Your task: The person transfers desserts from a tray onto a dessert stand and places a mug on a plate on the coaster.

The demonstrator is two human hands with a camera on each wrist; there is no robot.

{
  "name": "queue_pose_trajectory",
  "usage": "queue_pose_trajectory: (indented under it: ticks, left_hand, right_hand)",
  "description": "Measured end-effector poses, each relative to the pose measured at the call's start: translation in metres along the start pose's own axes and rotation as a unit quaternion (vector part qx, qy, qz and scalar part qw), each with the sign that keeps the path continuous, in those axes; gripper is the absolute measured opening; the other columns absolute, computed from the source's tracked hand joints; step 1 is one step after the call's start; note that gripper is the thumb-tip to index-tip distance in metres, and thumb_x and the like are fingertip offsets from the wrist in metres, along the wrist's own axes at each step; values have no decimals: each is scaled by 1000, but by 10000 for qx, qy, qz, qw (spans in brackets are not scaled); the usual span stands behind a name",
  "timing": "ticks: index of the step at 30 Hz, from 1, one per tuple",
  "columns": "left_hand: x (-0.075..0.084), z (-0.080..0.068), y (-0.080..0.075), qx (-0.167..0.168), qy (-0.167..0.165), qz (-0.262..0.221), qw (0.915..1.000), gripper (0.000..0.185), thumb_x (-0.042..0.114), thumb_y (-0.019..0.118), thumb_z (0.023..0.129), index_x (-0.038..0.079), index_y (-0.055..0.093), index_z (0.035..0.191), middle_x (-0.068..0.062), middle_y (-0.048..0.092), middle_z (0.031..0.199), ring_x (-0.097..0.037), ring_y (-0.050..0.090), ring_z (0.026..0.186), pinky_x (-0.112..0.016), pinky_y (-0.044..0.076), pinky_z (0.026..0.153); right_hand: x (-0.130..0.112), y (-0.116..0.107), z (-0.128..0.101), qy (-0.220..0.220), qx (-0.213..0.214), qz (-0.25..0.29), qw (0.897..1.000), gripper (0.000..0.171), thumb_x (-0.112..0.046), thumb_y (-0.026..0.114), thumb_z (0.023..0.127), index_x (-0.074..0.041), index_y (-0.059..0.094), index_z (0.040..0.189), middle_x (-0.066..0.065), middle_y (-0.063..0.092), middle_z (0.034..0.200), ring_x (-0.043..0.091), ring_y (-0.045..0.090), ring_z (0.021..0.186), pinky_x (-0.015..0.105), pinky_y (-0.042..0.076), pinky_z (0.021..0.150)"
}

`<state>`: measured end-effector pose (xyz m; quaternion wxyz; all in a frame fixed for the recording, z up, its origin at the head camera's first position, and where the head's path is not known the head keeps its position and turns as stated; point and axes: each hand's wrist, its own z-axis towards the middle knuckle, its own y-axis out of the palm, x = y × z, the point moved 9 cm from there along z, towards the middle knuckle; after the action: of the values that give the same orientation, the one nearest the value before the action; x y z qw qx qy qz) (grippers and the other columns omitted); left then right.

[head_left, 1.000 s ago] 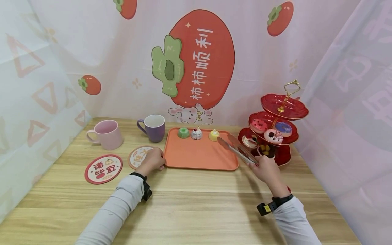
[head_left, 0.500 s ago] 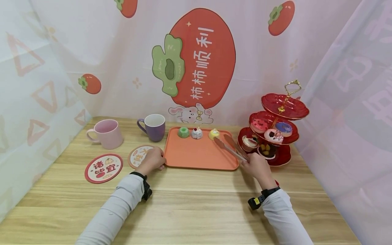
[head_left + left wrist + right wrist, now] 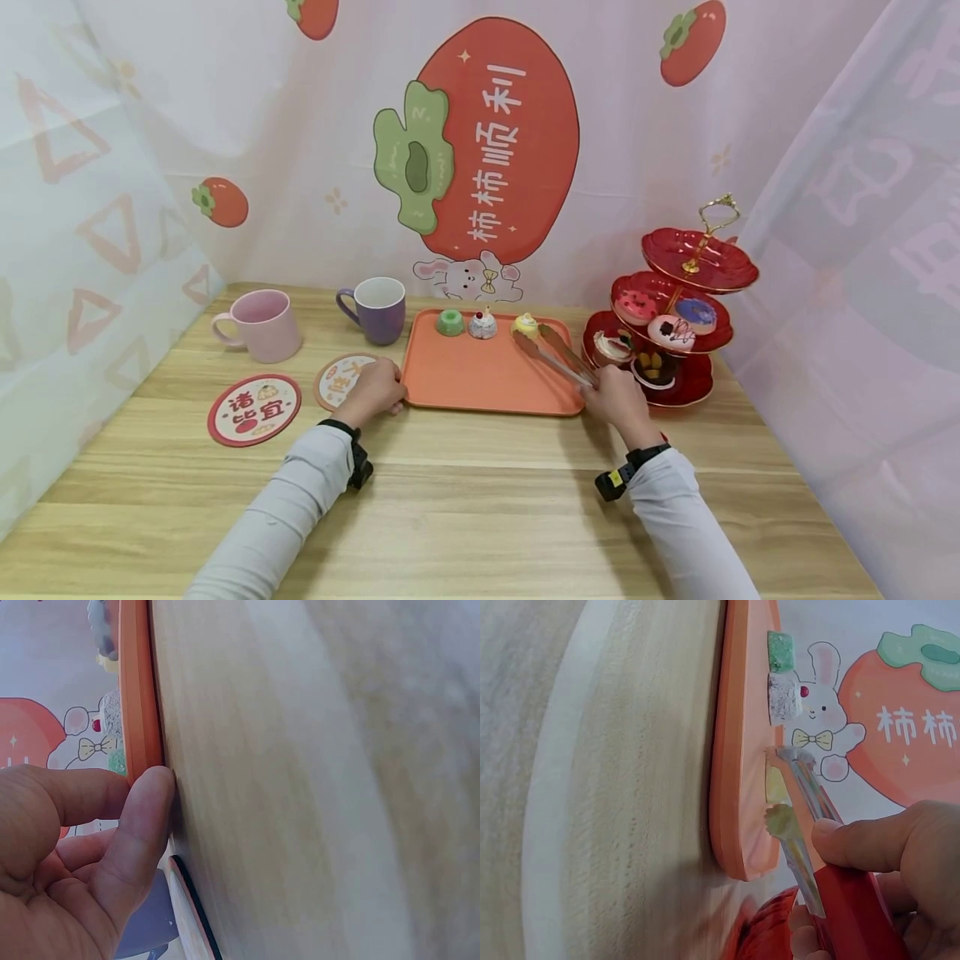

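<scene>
An orange tray point(image 3: 480, 379) lies on the table, bearing a green ring-shaped cake point(image 3: 451, 322), a white-dusted cake point(image 3: 482, 324) with a red berry and a yellow cake point(image 3: 524, 323). My left hand point(image 3: 372, 389) pinches the tray's near left corner; in the left wrist view thumb and index finger point(image 3: 90, 793) meet at its rim. My right hand point(image 3: 618, 404) grips metal tongs point(image 3: 558, 364) with red handles, seen well in the right wrist view. The tong tips stand apart over the tray's right side, close by the yellow cake, partly covering it.
A three-tier red stand point(image 3: 697, 262) with several small cakes, among them a cream-topped one point(image 3: 611, 346), rises just right of the tray. To the left are a pink mug point(image 3: 266, 329), a purple mug point(image 3: 381, 312) and two round coasters point(image 3: 255, 410), one partly under my left hand.
My right hand has moved left, carrying the tongs from beside the stand to over the tray near the yellow cake. The left hand stays at the tray's corner.
</scene>
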<state>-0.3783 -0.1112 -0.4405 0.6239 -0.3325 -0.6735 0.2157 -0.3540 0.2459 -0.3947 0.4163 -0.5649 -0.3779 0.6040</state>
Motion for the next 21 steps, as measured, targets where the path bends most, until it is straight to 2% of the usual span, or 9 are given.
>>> queue_pose_trajectory:
  ticks: [21]
  left_hand:
    - [-2,1,0,-7,-54,-26,10000,21,-1,56,82,4,54,62,-9,59,56,-16,60,47,-24,48,45]
  right_hand:
    - [-3,-3,3,61,135,-318,9994,21,-27,68,83,-9,67,73,0,55,59,24,52,59,35,38,55]
